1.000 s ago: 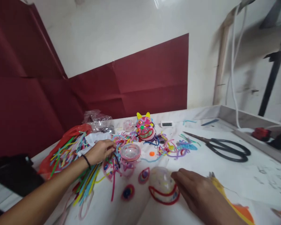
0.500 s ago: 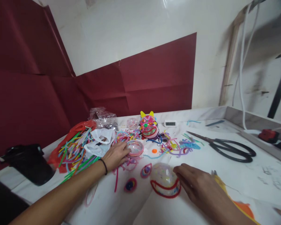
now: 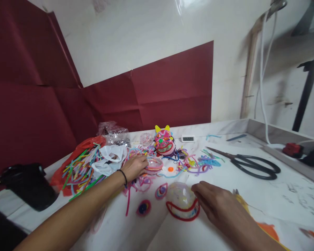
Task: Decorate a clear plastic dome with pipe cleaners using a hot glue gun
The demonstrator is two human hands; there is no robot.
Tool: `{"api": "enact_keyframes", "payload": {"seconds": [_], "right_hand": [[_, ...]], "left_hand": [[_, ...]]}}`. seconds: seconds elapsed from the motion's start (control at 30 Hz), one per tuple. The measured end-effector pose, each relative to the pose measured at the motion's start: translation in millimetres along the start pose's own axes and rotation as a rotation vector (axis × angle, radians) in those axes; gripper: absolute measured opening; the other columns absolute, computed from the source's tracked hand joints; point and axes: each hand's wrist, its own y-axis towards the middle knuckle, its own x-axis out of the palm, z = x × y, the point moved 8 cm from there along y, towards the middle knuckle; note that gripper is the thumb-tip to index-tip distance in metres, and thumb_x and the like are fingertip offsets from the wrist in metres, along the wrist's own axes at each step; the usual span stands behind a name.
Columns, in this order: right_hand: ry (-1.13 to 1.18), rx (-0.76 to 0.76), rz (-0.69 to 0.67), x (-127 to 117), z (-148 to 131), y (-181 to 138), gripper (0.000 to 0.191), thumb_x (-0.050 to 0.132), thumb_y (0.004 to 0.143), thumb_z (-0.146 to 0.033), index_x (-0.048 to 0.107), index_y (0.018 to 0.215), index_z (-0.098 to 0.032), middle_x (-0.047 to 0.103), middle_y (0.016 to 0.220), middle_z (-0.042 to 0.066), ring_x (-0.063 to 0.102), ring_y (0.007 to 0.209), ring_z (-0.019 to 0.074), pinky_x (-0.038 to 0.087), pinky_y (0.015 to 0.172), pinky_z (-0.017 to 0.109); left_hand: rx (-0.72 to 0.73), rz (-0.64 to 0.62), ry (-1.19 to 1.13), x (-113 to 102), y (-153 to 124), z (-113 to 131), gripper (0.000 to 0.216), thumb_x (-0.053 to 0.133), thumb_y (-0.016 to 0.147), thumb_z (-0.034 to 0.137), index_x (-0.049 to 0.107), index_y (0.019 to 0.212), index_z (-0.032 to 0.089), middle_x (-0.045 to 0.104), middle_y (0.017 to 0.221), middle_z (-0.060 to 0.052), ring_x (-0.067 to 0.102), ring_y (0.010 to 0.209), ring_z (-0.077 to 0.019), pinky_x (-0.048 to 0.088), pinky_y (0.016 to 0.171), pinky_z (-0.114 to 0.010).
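Biggest first, the clear dome (image 3: 181,194) with its red mouth outline (image 3: 184,219): thin plastic by the look of it, so I'd expect light and stiff, slick on the curve, likely to crack under a hard squeeze. I'd take it low by the sides, clear of that red. The smaller bowl (image 3: 155,163) should be just as light; hold it at the pink rim (image 3: 153,171). Positions now: the dome's just left of my right hand (image 3: 216,205), fingers pressed together at its edge, gripping or merely resting, I can't tell. The bowl's at the fingertips of my left hand (image 3: 136,168), fingers bent, their hold unclear. Smallest, the teardrop eye (image 3: 161,191) and round eye (image 3: 143,207), lying left of the dome, untouched.
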Motion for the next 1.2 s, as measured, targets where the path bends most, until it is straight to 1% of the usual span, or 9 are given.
{"api": "enact_keyframes", "payload": {"seconds": [0.3,0.43,0.5,0.6,0.73,0.83,0.93,1.07,1.2], "right_hand": [[-0.013,0.036,0.002,3.6,4.2,2.1,0.025,0.037,0.088,-0.010,0.057,0.080,-0.023,0.065,0.073,0.001,0.065,0.064,0.0169,0.041,0.055,0.026],[-0.008,0.045,-0.064,6.9,3.0,1.6,0.023,0.039,0.088,-0.010,0.057,0.083,-0.023,0.066,0.077,0.002,0.066,0.069,0.0180,0.043,0.057,0.027],[-0.003,0.052,-0.089,7.8,3.0,1.0,0.021,0.041,0.087,-0.009,0.058,0.084,-0.022,0.066,0.077,0.002,0.067,0.070,0.0189,0.044,0.058,0.028],[-0.005,0.036,-0.096,8.0,0.9,0.7,0.021,0.041,0.087,-0.009,0.057,0.083,-0.021,0.065,0.077,0.003,0.067,0.070,0.0197,0.044,0.058,0.028],[-0.006,0.015,-0.087,8.8,-1.5,0.3,0.022,0.040,0.088,-0.009,0.058,0.083,-0.022,0.064,0.075,0.002,0.067,0.068,0.0199,0.044,0.057,0.029],[-0.011,0.017,-0.077,9.5,-0.9,-0.4,0.022,0.040,0.089,-0.011,0.058,0.084,-0.022,0.065,0.076,0.002,0.067,0.068,0.0196,0.044,0.056,0.028],[-0.012,0.028,-0.083,10.9,1.0,-0.8,0.022,0.040,0.089,-0.012,0.058,0.082,-0.023,0.065,0.075,0.001,0.068,0.067,0.0190,0.043,0.056,0.028],[-0.019,0.021,-0.102,12.5,1.0,0.3,0.024,0.037,0.089,-0.012,0.058,0.084,-0.022,0.065,0.075,0.002,0.068,0.066,0.0202,0.044,0.055,0.029],[-0.014,0.021,-0.107,13.3,0.9,-0.1,0.023,0.037,0.089,-0.014,0.058,0.084,-0.023,0.065,0.075,0.003,0.068,0.068,0.0206,0.044,0.055,0.029]], "left_hand": [[-0.025,0.045,-0.067,8.4,13.0,0.1,0.007,0.061,0.086,0.027,0.062,0.087,0.020,0.062,0.097,-0.005,0.059,0.091,-0.0212,0.044,0.083,-0.033],[-0.080,0.122,-0.131,2.1,-2.4,-8.4,0.026,0.060,0.084,0.019,0.055,0.109,0.022,0.059,0.113,-0.007,0.057,0.102,-0.0216,0.045,0.089,-0.033],[-0.134,0.163,-0.154,-3.1,-15.4,-14.6,0.022,0.055,0.087,0.018,0.053,0.108,0.021,0.058,0.111,-0.008,0.056,0.102,-0.0218,0.046,0.088,-0.034],[-0.201,0.187,-0.170,-6.1,-35.5,-18.6,0.008,0.048,0.090,0.019,0.054,0.096,0.018,0.060,0.096,-0.008,0.058,0.091,-0.0220,0.047,0.083,-0.034],[-0.150,0.097,-0.201,6.8,-50.2,-0.1,0.015,0.046,0.091,0.021,0.059,0.083,0.019,0.063,0.085,-0.005,0.060,0.081,-0.0188,0.048,0.078,-0.031],[-0.120,0.043,-0.212,20.7,-52.8,15.8,0.018,0.053,0.085,0.018,0.062,0.102,0.020,0.065,0.107,-0.008,0.061,0.098,-0.0217,0.048,0.087,-0.033],[-0.129,0.010,-0.214,33.3,-51.8,20.8,0.032,0.056,0.081,0.014,0.060,0.113,0.019,0.065,0.111,-0.010,0.060,0.103,-0.0251,0.047,0.091,-0.037],[-0.138,-0.009,-0.227,40.4,-52.9,14.9,0.023,0.054,0.083,0.013,0.064,0.103,0.017,0.066,0.102,-0.011,0.061,0.097,-0.0251,0.047,0.087,-0.037],[-0.121,-0.019,-0.251,35.4,-60.1,9.5,0.017,0.051,0.083,0.011,0.065,0.090,0.017,0.066,0.095,-0.009,0.060,0.092,-0.0219,0.046,0.083,-0.033]]}}
